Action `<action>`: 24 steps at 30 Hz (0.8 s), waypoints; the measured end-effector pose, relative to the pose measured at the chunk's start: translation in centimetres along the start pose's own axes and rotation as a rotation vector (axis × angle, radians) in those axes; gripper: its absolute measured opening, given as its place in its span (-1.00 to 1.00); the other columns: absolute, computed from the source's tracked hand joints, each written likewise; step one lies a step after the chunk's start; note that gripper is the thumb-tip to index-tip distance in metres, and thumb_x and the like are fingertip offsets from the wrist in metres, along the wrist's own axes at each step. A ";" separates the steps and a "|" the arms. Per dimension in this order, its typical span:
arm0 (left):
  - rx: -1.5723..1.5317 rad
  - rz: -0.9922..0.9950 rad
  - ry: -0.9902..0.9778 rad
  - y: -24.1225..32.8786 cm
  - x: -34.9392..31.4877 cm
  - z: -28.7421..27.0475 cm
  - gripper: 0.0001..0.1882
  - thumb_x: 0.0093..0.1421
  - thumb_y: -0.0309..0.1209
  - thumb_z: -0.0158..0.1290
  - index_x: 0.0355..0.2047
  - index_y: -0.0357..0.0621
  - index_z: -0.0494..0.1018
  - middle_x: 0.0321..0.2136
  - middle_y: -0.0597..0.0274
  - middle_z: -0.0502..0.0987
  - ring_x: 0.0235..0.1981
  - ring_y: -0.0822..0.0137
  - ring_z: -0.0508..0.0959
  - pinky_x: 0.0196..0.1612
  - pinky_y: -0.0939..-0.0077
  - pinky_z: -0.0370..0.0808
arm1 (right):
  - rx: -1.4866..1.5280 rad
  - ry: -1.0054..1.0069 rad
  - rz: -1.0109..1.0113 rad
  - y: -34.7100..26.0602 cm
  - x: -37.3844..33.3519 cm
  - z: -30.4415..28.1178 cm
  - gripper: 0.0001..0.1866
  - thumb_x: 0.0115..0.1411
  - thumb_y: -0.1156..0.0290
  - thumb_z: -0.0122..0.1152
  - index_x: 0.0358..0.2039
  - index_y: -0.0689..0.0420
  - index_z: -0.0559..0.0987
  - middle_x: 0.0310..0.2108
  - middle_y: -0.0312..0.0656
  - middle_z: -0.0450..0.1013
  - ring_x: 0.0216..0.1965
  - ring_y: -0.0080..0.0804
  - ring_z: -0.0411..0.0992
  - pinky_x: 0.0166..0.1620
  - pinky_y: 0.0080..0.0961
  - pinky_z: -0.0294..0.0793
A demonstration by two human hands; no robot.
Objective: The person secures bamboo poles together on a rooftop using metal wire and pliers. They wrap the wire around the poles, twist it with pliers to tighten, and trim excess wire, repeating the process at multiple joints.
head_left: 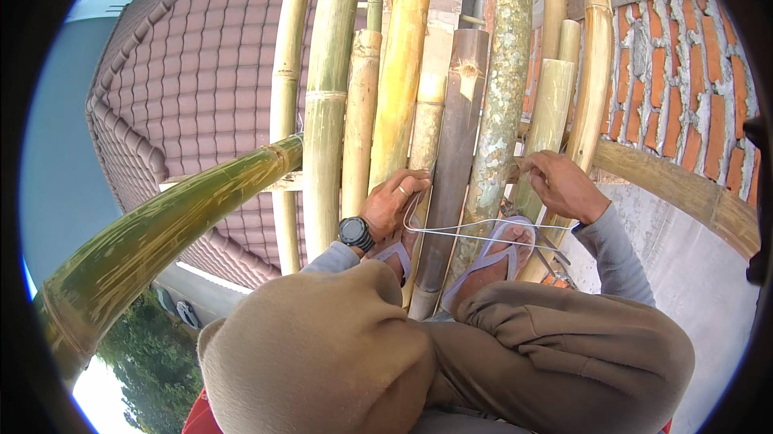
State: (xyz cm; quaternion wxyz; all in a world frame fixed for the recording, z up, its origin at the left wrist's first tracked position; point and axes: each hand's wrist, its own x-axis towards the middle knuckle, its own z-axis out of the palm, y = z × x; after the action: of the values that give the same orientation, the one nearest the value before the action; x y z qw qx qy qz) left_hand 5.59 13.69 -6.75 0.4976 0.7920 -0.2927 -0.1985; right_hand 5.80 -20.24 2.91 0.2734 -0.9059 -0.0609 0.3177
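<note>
My left hand (394, 204) is closed at a gap between the bamboo poles, its fingers on a thin pale wire (459, 233). A dark watch and a ring are on that arm and hand. The wire loops from there to the right, across my sandalled foot (503, 253), passing below my right wrist. My right hand (564, 186) is bent over a short, split-looking bamboo pole (554, 104), fingertips pressed together. What they pinch, if anything, is too small to tell. Between the hands lie a dark bamboo pole (457, 120) and a blotchy grey-green pole (503, 72).
Several lengthwise bamboo poles rest on a crosswise bamboo (676, 184). A thick green bamboo (177, 217) slants in from the left. Beyond are a tiled roof (201, 72) and a brick wall (684, 80). Trees (153, 353) show far below. A thin dark rod (555, 253) lies by my right foot.
</note>
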 end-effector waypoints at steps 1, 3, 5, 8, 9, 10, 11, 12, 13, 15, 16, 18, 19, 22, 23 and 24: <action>0.019 -0.007 0.021 0.0 0.3 0.3 -0.69 0.28 -0.56 0.13 0.01 -0.03 0.43 0.01 0.12 0.56 -0.03 -0.04 0.62 -0.04 0.18 0.64 | 0.039 0.117 0.010 0.2 0.0 -0.3 -0.78 0.30 0.45 0.06 -0.12 0.25 0.57 -0.26 0.07 0.56 -0.18 0.08 0.56 -0.03 -0.05 0.52; 0.060 -0.103 0.073 -0.1 1.3 0.6 -0.70 0.28 -0.56 0.13 0.00 -0.04 0.42 -0.04 0.09 0.57 -0.09 -0.08 0.63 -0.10 0.16 0.64 | 0.105 0.239 -0.214 0.3 1.7 -2.1 -0.79 0.37 0.42 0.04 -0.14 0.27 0.56 -0.24 0.04 0.55 -0.20 0.05 0.54 -0.04 -0.06 0.50; 0.098 -0.045 0.127 -0.1 2.2 0.6 -0.73 0.30 -0.58 0.12 -0.01 -0.10 0.41 -0.12 0.04 0.59 -0.16 -0.10 0.65 -0.15 0.15 0.64 | 0.050 0.244 -0.356 -0.1 4.1 -4.4 -0.79 0.36 0.42 0.04 -0.18 0.28 0.57 -0.27 0.05 0.55 -0.21 0.05 0.53 -0.05 -0.07 0.50; 0.087 -0.075 0.104 0.2 2.6 0.2 -0.75 0.31 -0.55 0.14 -0.02 -0.12 0.42 -0.14 0.01 0.59 -0.19 -0.10 0.65 -0.19 0.14 0.63 | 0.064 0.201 -0.072 1.3 5.2 -7.0 -0.88 0.31 0.46 0.17 -0.20 0.22 0.58 -0.30 -0.02 0.54 -0.21 -0.07 0.53 -0.09 -0.22 0.51; 0.077 -0.097 0.108 0.2 2.7 0.1 -0.75 0.31 -0.54 0.15 -0.03 -0.12 0.42 -0.14 0.00 0.59 -0.19 -0.10 0.65 -0.19 0.14 0.63 | -0.040 0.171 0.057 2.0 3.9 -6.4 -0.89 0.28 0.47 0.18 -0.24 0.22 0.58 -0.31 -0.01 0.54 -0.21 -0.08 0.54 -0.10 -0.23 0.52; 0.070 -0.126 0.116 0.2 2.7 0.0 -0.76 0.31 -0.53 0.15 -0.04 -0.12 0.43 -0.15 0.00 0.59 -0.20 -0.10 0.65 -0.20 0.14 0.62 | -0.140 0.166 0.165 2.6 1.9 -5.0 -0.90 0.25 0.47 0.18 -0.27 0.22 0.58 -0.31 0.00 0.55 -0.21 -0.08 0.55 -0.12 -0.24 0.52; 0.060 -0.112 0.124 0.1 2.7 0.0 -0.77 0.31 -0.53 0.16 -0.05 -0.12 0.43 -0.16 0.00 0.59 -0.20 -0.10 0.65 -0.21 0.13 0.62 | -0.025 0.112 0.244 3.1 -0.5 -2.6 -0.83 0.17 0.44 0.09 -0.34 0.26 0.59 -0.35 0.10 0.55 -0.22 0.07 0.54 -0.07 -0.11 0.51; 0.055 -0.103 0.135 0.1 2.7 0.1 -0.78 0.32 -0.52 0.16 -0.06 -0.12 0.44 -0.17 -0.01 0.59 -0.21 -0.10 0.65 -0.22 0.13 0.62 | 0.058 0.018 0.257 3.4 -3.1 0.2 -0.85 0.13 0.47 0.11 -0.33 0.25 0.59 -0.36 0.09 0.55 -0.21 0.10 0.53 -0.03 -0.11 0.51; 0.050 -0.098 0.159 0.0 2.6 0.2 -0.79 0.32 -0.51 0.17 -0.07 -0.12 0.44 -0.17 -0.01 0.59 -0.21 -0.11 0.65 -0.22 0.13 0.61 | 0.125 -0.065 0.342 3.7 -5.8 3.4 -0.80 0.09 0.50 0.15 -0.25 0.24 0.57 -0.23 0.13 0.55 -0.13 0.17 0.52 0.00 -0.07 0.53; -0.031 -0.117 0.203 -0.1 2.5 0.6 -0.80 0.32 -0.51 0.17 -0.08 -0.14 0.44 -0.20 -0.01 0.59 -0.21 -0.10 0.66 -0.23 0.14 0.61 | 0.136 -0.118 0.291 4.0 -10.5 9.7 -0.37 0.00 0.56 0.24 0.12 0.25 0.29 -0.02 0.24 0.44 -0.01 0.30 0.47 0.00 0.02 0.54; -0.049 -0.119 0.224 -0.2 2.5 0.8 -0.80 0.32 -0.51 0.18 -0.08 -0.14 0.44 -0.21 -0.01 0.59 -0.21 -0.09 0.66 -0.23 0.14 0.61 | 0.167 0.002 0.276 4.1 -12.4 12.2 -0.30 -0.02 0.59 0.27 0.16 0.25 0.21 -0.09 0.22 0.46 -0.03 0.30 0.48 -0.01 0.02 0.52; -0.032 -0.107 0.246 -0.4 2.3 1.0 -0.78 0.30 -0.55 0.17 -0.08 -0.14 0.44 -0.20 -0.01 0.58 -0.22 -0.08 0.66 -0.23 0.17 0.62 | 0.180 0.144 0.290 5.3 -13.7 15.5 -0.35 -0.01 0.59 0.25 0.13 0.25 0.25 -0.14 0.21 0.48 -0.08 0.31 0.49 -0.07 0.03 0.52; -0.026 -0.089 0.239 -0.5 2.1 1.1 -0.77 0.29 -0.57 0.17 -0.08 -0.13 0.44 -0.19 0.00 0.58 -0.22 -0.09 0.66 -0.23 0.16 0.62 | 0.170 0.250 0.248 5.9 -13.9 16.4 -0.37 0.00 0.59 0.24 0.11 0.25 0.27 -0.17 0.20 0.49 -0.11 0.32 0.49 -0.09 0.03 0.52; -0.005 -0.048 0.216 -0.7 2.0 1.1 -0.74 0.26 -0.61 0.15 -0.08 -0.12 0.43 -0.16 0.02 0.58 -0.21 -0.09 0.66 -0.23 0.15 0.62 | 0.273 0.320 0.309 7.3 -13.0 15.1 -0.48 0.04 0.60 0.20 0.05 0.23 0.32 -0.33 0.17 0.50 -0.30 0.29 0.48 -0.21 -0.05 0.50; -0.001 -0.053 0.206 -0.7 1.9 1.1 -0.73 0.25 -0.62 0.14 -0.07 -0.11 0.43 -0.15 0.03 0.58 -0.20 -0.09 0.66 -0.22 0.14 0.62 | 0.293 0.349 0.385 7.1 -12.5 13.9 -0.51 0.06 0.60 0.19 0.04 0.22 0.34 -0.34 0.17 0.50 -0.33 0.29 0.47 -0.23 -0.07 0.50; -0.004 -0.048 0.212 -0.7 2.0 1.2 -0.72 0.23 -0.64 0.13 -0.07 -0.10 0.43 -0.15 0.04 0.58 -0.20 -0.09 0.66 -0.22 0.13 0.62 | 0.375 0.468 0.417 6.7 -12.3 12.0 -0.57 0.13 0.58 0.18 0.02 0.22 0.34 -0.34 0.18 0.50 -0.34 0.28 0.47 -0.25 -0.09 0.49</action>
State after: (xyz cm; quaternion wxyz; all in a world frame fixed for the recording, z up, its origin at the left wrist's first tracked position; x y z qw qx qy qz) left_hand 6.51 11.82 -7.94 0.5224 0.8143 -0.2193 -0.1260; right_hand -11.68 -23.90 -1.82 0.3707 -0.8810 0.2487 0.1565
